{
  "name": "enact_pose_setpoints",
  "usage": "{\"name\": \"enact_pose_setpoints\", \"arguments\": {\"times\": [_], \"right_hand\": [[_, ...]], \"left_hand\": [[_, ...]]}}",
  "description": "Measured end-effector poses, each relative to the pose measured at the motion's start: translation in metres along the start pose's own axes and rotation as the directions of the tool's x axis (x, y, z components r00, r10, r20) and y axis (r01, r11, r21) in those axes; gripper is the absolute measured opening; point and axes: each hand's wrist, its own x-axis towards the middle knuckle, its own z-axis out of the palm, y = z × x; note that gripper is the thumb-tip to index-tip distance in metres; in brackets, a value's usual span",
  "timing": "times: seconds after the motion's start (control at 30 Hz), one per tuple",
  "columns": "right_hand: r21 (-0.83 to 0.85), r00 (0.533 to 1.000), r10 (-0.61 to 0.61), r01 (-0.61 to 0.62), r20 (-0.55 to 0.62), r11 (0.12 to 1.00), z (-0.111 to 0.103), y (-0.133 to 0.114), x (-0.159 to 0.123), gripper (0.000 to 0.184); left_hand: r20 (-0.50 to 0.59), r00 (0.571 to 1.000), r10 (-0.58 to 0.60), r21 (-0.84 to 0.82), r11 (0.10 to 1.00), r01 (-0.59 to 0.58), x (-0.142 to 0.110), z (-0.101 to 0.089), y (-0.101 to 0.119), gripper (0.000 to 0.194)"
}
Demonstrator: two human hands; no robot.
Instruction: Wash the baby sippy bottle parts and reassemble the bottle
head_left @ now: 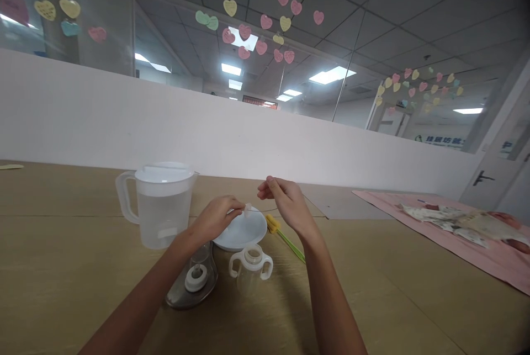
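Note:
My left hand (219,217) is closed in a pinch on a small translucent, soft-looking piece (247,208), over the white bowl (239,236). A thin dark line, like a wire, runs from that piece towards my right hand (285,200). The right fingers are curled with the thumb against them; what they hold is hidden. Below the bowl stands a clear baby bottle (250,272), uncapped, with two white handles. Left of it, partly behind my left forearm, a white bottle ring with a teat (196,277) rests on a grey tray (184,300).
A lidded translucent jug (163,211) with liquid stands left of the bowl. A sponge brush with a yellow head (272,223) and green handle lies to the right. Farther right, a pink cloth (488,258) carries patterned fabric (451,220). A white wall (232,139) borders the table's back.

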Motion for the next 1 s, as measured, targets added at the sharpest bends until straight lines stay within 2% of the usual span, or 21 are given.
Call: {"name": "enact_pose_setpoints", "arguments": {"times": [0.1, 0.3, 0.37, 0.53, 0.7, 1.0], "right_hand": [[-0.038, 0.999, 0.038, -0.037, 0.029, 0.999, 0.000, 0.000, 0.000, 0.048], [-0.216, 0.988, 0.066, -0.096, -0.141, 0.972, -0.010, -0.001, -0.002, 0.045], [-0.268, 0.983, 0.090, -0.131, -0.163, 0.954, -0.014, 0.001, -0.001, 0.046], [-0.272, 0.985, 0.110, -0.144, -0.137, 0.952, -0.016, 0.008, 0.003, 0.044], [-0.315, 0.977, 0.074, -0.135, -0.199, 0.939, -0.012, 0.011, 0.005, 0.042], [-0.306, 0.994, 0.028, -0.058, -0.101, 0.950, 0.014, 0.018, 0.008, 0.039]], "left_hand": [[0.005, 1.000, -0.010, -0.013, 1.000, 0.011, 0.000, -0.001, 0.001, 0.033], [-0.085, 0.995, -0.053, -0.157, 0.987, 0.040, -0.002, -0.011, -0.005, 0.036], [-0.093, 0.994, -0.058, -0.202, 0.979, 0.038, -0.003, -0.013, -0.005, 0.036], [-0.070, 0.996, -0.054, -0.238, 0.971, 0.036, -0.004, -0.013, -0.003, 0.036], [-0.071, 0.996, -0.058, -0.227, 0.973, 0.040, -0.004, -0.013, 0.000, 0.036], [-0.031, 1.000, -0.003, -0.208, 0.978, -0.004, -0.004, -0.015, 0.018, 0.032]]}}
